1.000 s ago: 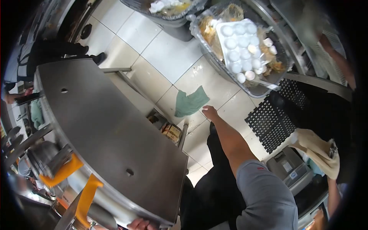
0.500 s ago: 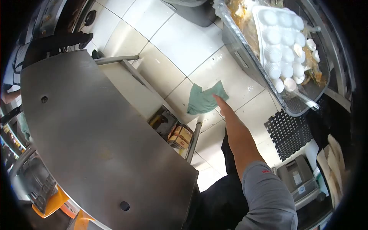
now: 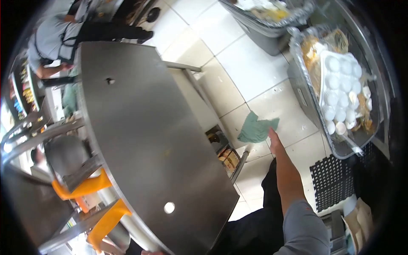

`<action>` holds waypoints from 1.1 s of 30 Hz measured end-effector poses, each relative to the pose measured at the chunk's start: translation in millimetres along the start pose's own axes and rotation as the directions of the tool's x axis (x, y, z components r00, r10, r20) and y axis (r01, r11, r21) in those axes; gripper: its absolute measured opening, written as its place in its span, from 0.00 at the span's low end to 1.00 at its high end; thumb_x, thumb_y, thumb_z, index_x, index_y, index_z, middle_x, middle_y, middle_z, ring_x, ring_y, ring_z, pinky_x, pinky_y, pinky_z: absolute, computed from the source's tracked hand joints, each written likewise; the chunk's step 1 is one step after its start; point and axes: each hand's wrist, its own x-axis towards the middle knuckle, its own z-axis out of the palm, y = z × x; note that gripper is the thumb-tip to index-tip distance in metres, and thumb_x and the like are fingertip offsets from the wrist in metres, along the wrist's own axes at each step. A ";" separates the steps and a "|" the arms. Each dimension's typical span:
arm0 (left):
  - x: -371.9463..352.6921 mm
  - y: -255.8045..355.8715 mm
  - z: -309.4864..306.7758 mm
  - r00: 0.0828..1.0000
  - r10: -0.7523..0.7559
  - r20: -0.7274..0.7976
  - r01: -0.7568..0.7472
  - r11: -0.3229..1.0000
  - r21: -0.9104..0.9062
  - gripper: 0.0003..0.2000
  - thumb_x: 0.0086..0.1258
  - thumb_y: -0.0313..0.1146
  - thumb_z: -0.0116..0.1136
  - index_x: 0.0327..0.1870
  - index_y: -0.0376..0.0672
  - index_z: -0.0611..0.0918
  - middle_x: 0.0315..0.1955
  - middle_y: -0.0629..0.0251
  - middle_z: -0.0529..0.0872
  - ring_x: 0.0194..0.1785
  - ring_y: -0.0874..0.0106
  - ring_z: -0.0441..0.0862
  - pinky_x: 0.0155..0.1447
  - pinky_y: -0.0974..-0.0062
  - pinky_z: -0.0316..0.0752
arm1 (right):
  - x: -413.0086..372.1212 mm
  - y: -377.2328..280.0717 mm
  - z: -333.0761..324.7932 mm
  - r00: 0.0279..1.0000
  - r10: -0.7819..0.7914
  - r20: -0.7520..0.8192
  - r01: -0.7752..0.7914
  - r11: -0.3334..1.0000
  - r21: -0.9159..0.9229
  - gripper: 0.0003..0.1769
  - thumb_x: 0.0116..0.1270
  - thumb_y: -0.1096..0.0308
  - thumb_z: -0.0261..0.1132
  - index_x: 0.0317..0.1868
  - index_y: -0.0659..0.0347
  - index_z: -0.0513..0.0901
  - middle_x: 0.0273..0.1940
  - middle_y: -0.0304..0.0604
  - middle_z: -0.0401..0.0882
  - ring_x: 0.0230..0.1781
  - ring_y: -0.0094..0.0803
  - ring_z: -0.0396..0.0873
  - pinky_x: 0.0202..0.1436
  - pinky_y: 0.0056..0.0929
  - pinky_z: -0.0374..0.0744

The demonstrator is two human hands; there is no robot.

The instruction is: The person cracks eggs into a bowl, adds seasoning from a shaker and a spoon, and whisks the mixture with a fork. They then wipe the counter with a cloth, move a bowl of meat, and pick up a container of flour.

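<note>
My right hand (image 3: 274,139) is stretched out over the tiled floor, its fingers closed on a corner of a green cloth (image 3: 256,129). The cloth hangs crumpled from the fingertips, beside the steel table (image 3: 148,127). The broad metal top has a round hole near its front end and a smaller one at the far end. At the bottom edge of the view, a sliver of my left hand (image 3: 151,253) shows by the table's rim; its fingers are mostly cut off.
Right of my arm stands a lined bin (image 3: 304,97) holding an egg tray (image 3: 340,83) and eggshells. Another bin (image 3: 270,32) is behind it. A black perforated mat (image 3: 333,180) lies on the floor. Beyond the table's far left, a person (image 3: 59,40) leans over. Packages (image 3: 229,160) sit under the table.
The view has swung left, so the table, bins and cloth appear farther right. More of the other person shows. My right hand still holds the cloth; a bit of my left hand appears.
</note>
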 end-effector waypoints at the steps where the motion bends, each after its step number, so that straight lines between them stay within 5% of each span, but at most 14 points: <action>1: 3.5 3.8 -0.5 0.999 -0.015 -0.037 0.016 0.999 0.029 0.14 0.76 0.43 0.56 0.32 0.43 0.79 0.31 0.61 0.81 0.30 0.65 0.75 0.38 0.62 0.65 | -26.9 -8.8 6.1 1.000 -0.014 0.014 0.014 1.000 -0.018 0.52 0.72 0.30 0.53 0.84 0.54 0.51 0.86 0.41 0.40 0.85 0.34 0.36 0.83 0.49 0.35; 3: -15.7 -2.0 2.5 0.997 -0.072 0.003 0.072 0.997 0.021 0.12 0.74 0.43 0.59 0.39 0.43 0.82 0.33 0.59 0.83 0.32 0.65 0.77 0.41 0.60 0.69 | -89.7 -21.6 20.3 0.997 0.002 0.081 0.012 0.985 -0.171 0.51 0.74 0.29 0.49 0.83 0.55 0.51 0.85 0.40 0.42 0.85 0.33 0.34 0.83 0.49 0.32; 4: 9.8 4.5 10.2 0.993 -0.083 -0.087 0.080 0.996 -0.032 0.03 0.50 0.25 0.57 0.26 0.42 0.79 0.27 0.60 0.78 0.31 0.62 0.74 0.43 0.62 0.67 | -122.1 -25.1 25.6 0.995 -0.010 0.100 0.029 0.982 -0.189 0.51 0.74 0.29 0.49 0.83 0.55 0.51 0.85 0.40 0.42 0.85 0.33 0.34 0.83 0.49 0.32; 5: -0.1 -0.7 16.2 0.983 -0.119 -0.136 0.108 0.990 -0.091 0.03 0.46 0.27 0.59 0.22 0.45 0.79 0.28 0.60 0.80 0.32 0.62 0.76 0.43 0.61 0.66 | -154.7 -29.9 32.8 0.987 0.002 0.163 0.034 0.976 -0.216 0.49 0.76 0.31 0.48 0.83 0.57 0.52 0.85 0.39 0.45 0.85 0.32 0.35 0.82 0.49 0.29; 8: -0.4 -1.1 13.3 0.982 -0.170 -0.086 0.158 0.979 -0.132 0.06 0.49 0.28 0.68 0.28 0.47 0.85 0.30 0.67 0.83 0.33 0.67 0.78 0.45 0.66 0.66 | -234.6 -21.6 32.1 0.909 -0.063 0.411 0.156 0.968 -0.196 0.43 0.79 0.34 0.43 0.82 0.57 0.58 0.84 0.39 0.50 0.85 0.33 0.36 0.81 0.49 0.23; 12: 3.0 -1.1 13.6 0.979 -0.160 -0.123 0.146 0.982 -0.119 0.04 0.55 0.32 0.67 0.29 0.49 0.83 0.32 0.67 0.82 0.35 0.64 0.77 0.45 0.63 0.66 | -445.0 -79.9 75.0 0.854 -0.178 0.488 0.332 0.910 -0.249 0.35 0.80 0.47 0.50 0.77 0.62 0.66 0.81 0.46 0.58 0.85 0.38 0.43 0.83 0.48 0.34; 16: 8.7 3.4 7.0 0.967 -0.171 -0.188 0.143 0.977 -0.155 0.04 0.58 0.32 0.67 0.31 0.47 0.82 0.35 0.66 0.82 0.39 0.60 0.77 0.46 0.60 0.68 | -689.0 -178.5 121.6 0.633 -0.550 0.545 0.771 0.506 -0.386 0.34 0.71 0.51 0.63 0.68 0.68 0.77 0.72 0.54 0.70 0.79 0.44 0.57 0.82 0.44 0.52; 20: 11.0 1.2 4.6 0.950 -0.161 -0.267 0.105 0.971 -0.213 0.04 0.59 0.31 0.66 0.31 0.46 0.82 0.34 0.64 0.81 0.40 0.59 0.77 0.46 0.59 0.68 | -762.9 -218.0 135.9 0.374 -0.890 0.261 0.899 0.417 0.132 0.35 0.70 0.51 0.65 0.69 0.68 0.74 0.65 0.52 0.77 0.75 0.42 0.64 0.80 0.44 0.56; 22: 1.1 -3.2 10.4 0.953 -0.139 -0.269 0.070 0.966 -0.250 0.04 0.59 0.31 0.66 0.31 0.46 0.82 0.32 0.63 0.79 0.40 0.58 0.77 0.45 0.58 0.68 | -750.9 -212.6 150.0 0.471 -0.845 0.254 0.809 0.528 0.258 0.35 0.69 0.53 0.65 0.69 0.69 0.73 0.62 0.51 0.80 0.69 0.44 0.73 0.78 0.44 0.63; 24: 0.4 -12.1 0.6 0.953 -0.121 -0.280 0.018 0.939 -0.343 0.04 0.61 0.31 0.64 0.35 0.45 0.83 0.32 0.61 0.79 0.40 0.57 0.77 0.46 0.57 0.69 | -695.9 -208.0 149.2 0.765 -0.551 0.332 0.477 0.832 0.283 0.32 0.69 0.56 0.64 0.67 0.68 0.74 0.60 0.51 0.82 0.60 0.46 0.81 0.71 0.45 0.73; 26: -14.2 -14.5 -12.9 0.937 -0.178 -0.301 -0.007 0.851 -0.525 0.05 0.63 0.29 0.63 0.39 0.45 0.83 0.35 0.62 0.82 0.43 0.57 0.80 0.50 0.58 0.72 | -671.6 -187.6 175.9 0.800 -0.428 0.420 0.342 0.901 0.267 0.25 0.71 0.57 0.59 0.62 0.65 0.79 0.56 0.49 0.85 0.52 0.47 0.85 0.57 0.46 0.85; 29: -65.8 -34.7 -68.4 0.884 -0.286 -0.369 -0.011 0.778 -0.628 0.06 0.63 0.26 0.63 0.41 0.44 0.84 0.37 0.62 0.85 0.44 0.59 0.83 0.51 0.60 0.75 | -678.6 -147.4 231.6 0.758 -0.330 0.562 0.257 0.944 0.208 0.21 0.73 0.55 0.56 0.55 0.62 0.83 0.53 0.49 0.86 0.50 0.45 0.86 0.55 0.47 0.86; 30: -79.8 -43.4 -82.1 0.867 -0.286 -0.407 -0.037 0.779 -0.626 0.07 0.63 0.25 0.63 0.42 0.43 0.84 0.37 0.62 0.86 0.43 0.60 0.84 0.50 0.62 0.77 | -678.2 -135.5 245.2 0.813 -0.352 0.463 0.272 0.934 0.232 0.21 0.74 0.55 0.54 0.53 0.61 0.84 0.51 0.49 0.86 0.49 0.45 0.86 0.53 0.47 0.86; 33: -142.8 -106.5 -76.6 0.615 -0.484 -0.623 0.069 0.820 -0.569 0.07 0.65 0.23 0.61 0.43 0.42 0.84 0.34 0.61 0.86 0.33 0.64 0.83 0.40 0.67 0.78 | -670.1 -110.4 271.6 0.806 -0.395 0.440 0.313 0.916 0.249 0.21 0.74 0.54 0.54 0.52 0.59 0.85 0.51 0.48 0.87 0.48 0.45 0.85 0.53 0.47 0.85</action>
